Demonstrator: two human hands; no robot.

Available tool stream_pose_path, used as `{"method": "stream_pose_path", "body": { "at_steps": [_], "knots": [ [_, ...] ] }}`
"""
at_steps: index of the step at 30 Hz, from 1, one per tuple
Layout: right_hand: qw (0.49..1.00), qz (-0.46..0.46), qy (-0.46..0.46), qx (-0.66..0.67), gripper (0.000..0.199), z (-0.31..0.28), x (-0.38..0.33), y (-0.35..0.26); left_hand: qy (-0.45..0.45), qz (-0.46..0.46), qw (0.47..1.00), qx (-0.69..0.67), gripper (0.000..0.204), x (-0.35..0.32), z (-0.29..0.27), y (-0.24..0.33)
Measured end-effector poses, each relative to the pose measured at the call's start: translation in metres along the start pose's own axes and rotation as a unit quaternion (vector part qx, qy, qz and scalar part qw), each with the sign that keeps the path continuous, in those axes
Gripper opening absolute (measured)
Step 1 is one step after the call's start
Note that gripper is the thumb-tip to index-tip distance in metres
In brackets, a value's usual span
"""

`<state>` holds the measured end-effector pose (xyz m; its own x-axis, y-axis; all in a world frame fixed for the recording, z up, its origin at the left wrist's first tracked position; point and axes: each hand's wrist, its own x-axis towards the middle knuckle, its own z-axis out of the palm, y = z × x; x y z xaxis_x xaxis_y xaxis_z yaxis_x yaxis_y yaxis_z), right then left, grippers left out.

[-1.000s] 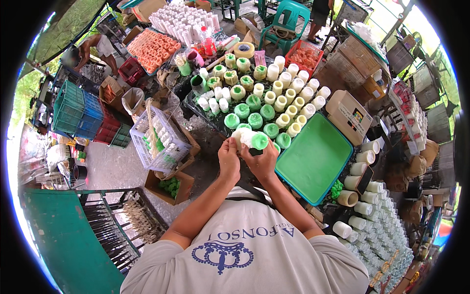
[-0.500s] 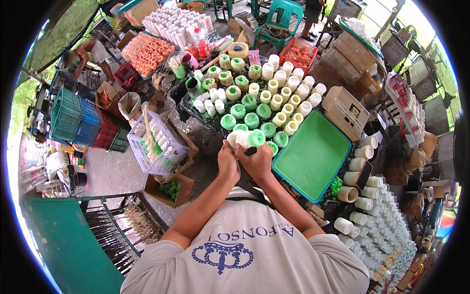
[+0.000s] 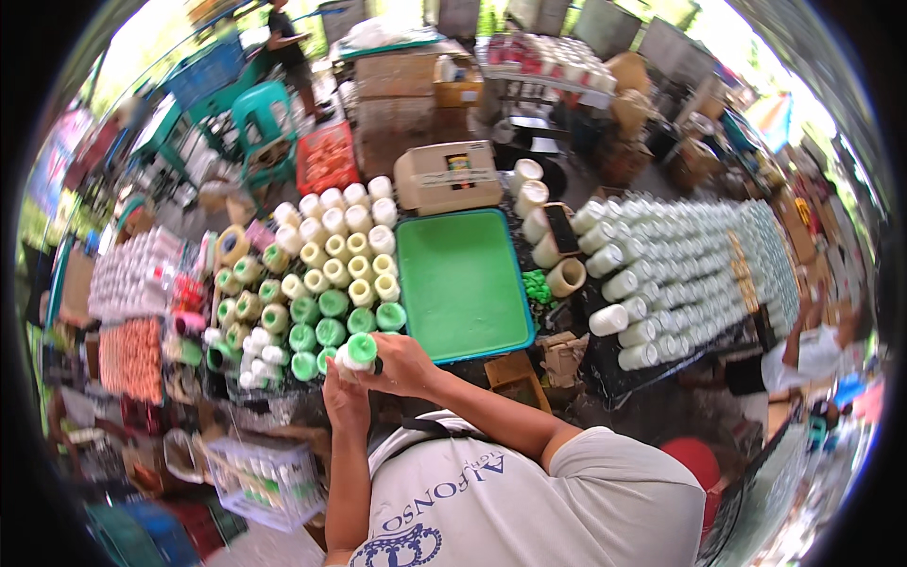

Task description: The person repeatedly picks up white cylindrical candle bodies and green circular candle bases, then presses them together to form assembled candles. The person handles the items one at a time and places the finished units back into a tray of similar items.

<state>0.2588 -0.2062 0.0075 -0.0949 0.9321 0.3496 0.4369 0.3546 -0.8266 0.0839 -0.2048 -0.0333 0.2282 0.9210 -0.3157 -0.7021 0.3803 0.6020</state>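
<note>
Both of my hands are together at the near edge of the table, closed round a white candle (image 3: 360, 350) with a green end. My right hand (image 3: 404, 366) wraps it from the right, a small dark patch showing by the fingers. On its other side, my left hand (image 3: 347, 395) grips low, its fingers partly hidden. Just beyond stand several green-topped candles (image 3: 331, 332), with pale yellow hollow candles (image 3: 336, 273) and white candles (image 3: 333, 221) behind them. To the right of my hands lies a tray (image 3: 463, 283) with a flat green surface and a blue-green rim.
A cardboard box (image 3: 447, 178) sits behind the tray, near a dark phone (image 3: 561, 228). Rows of white-filled glasses (image 3: 652, 274) cover the right side. An orange-red crate (image 3: 326, 158) and green chair (image 3: 265, 128) stand beyond. A lilac crate (image 3: 268, 480) is at lower left.
My view has turned right, so the table and tray appear swung leftward and the glasses are more central. My hands still hold the green-ended candle together.
</note>
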Motion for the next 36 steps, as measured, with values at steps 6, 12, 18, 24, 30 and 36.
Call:
{"method": "stream_pose_path", "body": {
  "at_steps": [6, 12, 18, 24, 30, 36],
  "knots": [
    [0.998, -0.015, 0.039, -0.053, 0.039, -0.025, -0.033, -0.005, -0.209, -0.121, 0.947, 0.213, 0.035, 0.044, -0.027, -0.001],
    [0.986, 0.062, 0.089, -0.124, 0.038, -0.039, -0.083, -0.039, -0.270, -0.320, 0.898, 0.132, 0.034, 0.050, -0.001, -0.020],
    [0.956, 0.174, 0.189, -0.142, 0.038, -0.023, -0.122, -0.058, -0.271, -0.352, 0.874, 0.199, 0.024, 0.039, 0.022, -0.045],
    [0.932, 0.190, 0.249, -0.184, 0.045, 0.004, -0.148, -0.073, -0.260, -0.422, 0.836, 0.237, 0.021, 0.032, 0.019, -0.064],
    [0.918, 0.200, 0.268, -0.215, 0.045, 0.027, -0.168, -0.066, -0.260, -0.492, 0.794, 0.245, 0.022, 0.023, 0.026, -0.061],
    [0.928, 0.210, 0.260, -0.165, 0.044, 0.019, -0.164, -0.082, -0.162, -0.522, 0.792, 0.272, 0.024, 0.052, 0.002, -0.077]
  ]
}}
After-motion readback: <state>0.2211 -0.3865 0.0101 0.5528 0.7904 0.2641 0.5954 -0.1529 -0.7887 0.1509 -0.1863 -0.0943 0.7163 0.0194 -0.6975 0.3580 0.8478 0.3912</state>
